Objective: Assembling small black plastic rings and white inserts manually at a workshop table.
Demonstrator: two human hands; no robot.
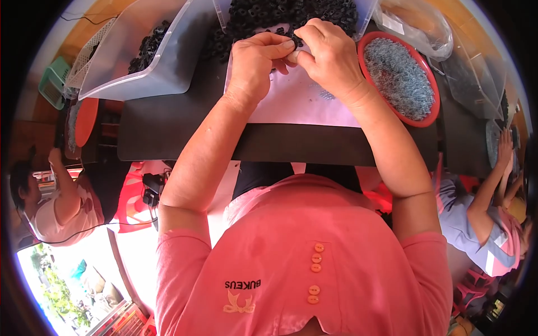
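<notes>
Over a pale sheet (302, 110), my two hands meet with fingertips almost touching. My left hand (253, 63) is closed in a pinch on a small black part (293, 46), mostly covered by the fingers. My right hand (332, 60) pinches at the same spot, its thumb and bent forefinger against the part. Just beyond lies a heap of similar black parts (255, 14), spilling from a clear plastic bin onto the sheet. To the right of my right hand, a red oval basin (435, 99) holds many small silvery pieces (399, 75). A few such pieces lie on the sheet.
A translucent bin (148, 84) with more black parts stands at the left of the dark table (168, 126). A clear plastic bag (420, 28) and another clear bin (473, 73) are at the right. Co-workers sit on both sides; an orange basin (87, 122) is at far left.
</notes>
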